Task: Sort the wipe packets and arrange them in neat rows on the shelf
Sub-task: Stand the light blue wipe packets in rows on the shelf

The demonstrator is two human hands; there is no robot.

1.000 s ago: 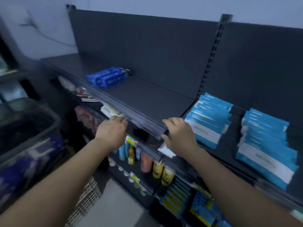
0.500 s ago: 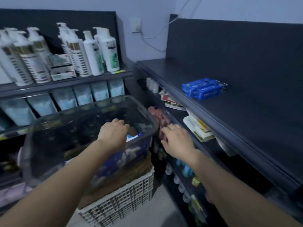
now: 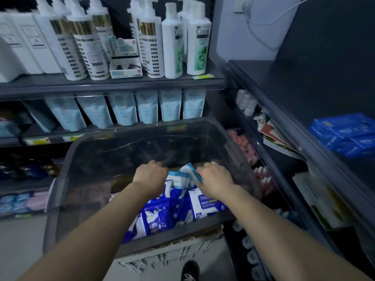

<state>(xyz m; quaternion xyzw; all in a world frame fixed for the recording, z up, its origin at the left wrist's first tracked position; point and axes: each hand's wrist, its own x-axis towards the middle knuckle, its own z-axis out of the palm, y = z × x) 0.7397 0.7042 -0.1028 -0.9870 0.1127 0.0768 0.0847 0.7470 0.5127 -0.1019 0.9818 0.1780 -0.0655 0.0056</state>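
Both of my hands reach down into a smoky clear plastic bin (image 3: 67,179) that holds several blue and white wipe packets (image 3: 160,209). My right hand (image 3: 215,179) grips a light blue and white packet (image 3: 190,171) lifted above the pile. Knuckles up, my left hand (image 3: 151,176) curls over the packets beside it; whether it holds one is hidden. A "75%" alcohol wipe packet (image 3: 205,203) lies under my right wrist. The dark target shelf (image 3: 294,102) at right carries a stack of dark blue packets (image 3: 345,134).
The bin rests on a white lattice crate (image 3: 172,258). Behind it, a shelf unit holds white pump bottles (image 3: 174,41) above and pale blue refill pouches (image 3: 146,106) below. Lower shelves at right hold small bottles and booklets (image 3: 274,136). A black shoe (image 3: 189,270) stands on the floor.
My view has swung left from the dark shelf to the bin. Both hands left the shelf edge and went down into the bin; my right hand has taken hold of a packet.
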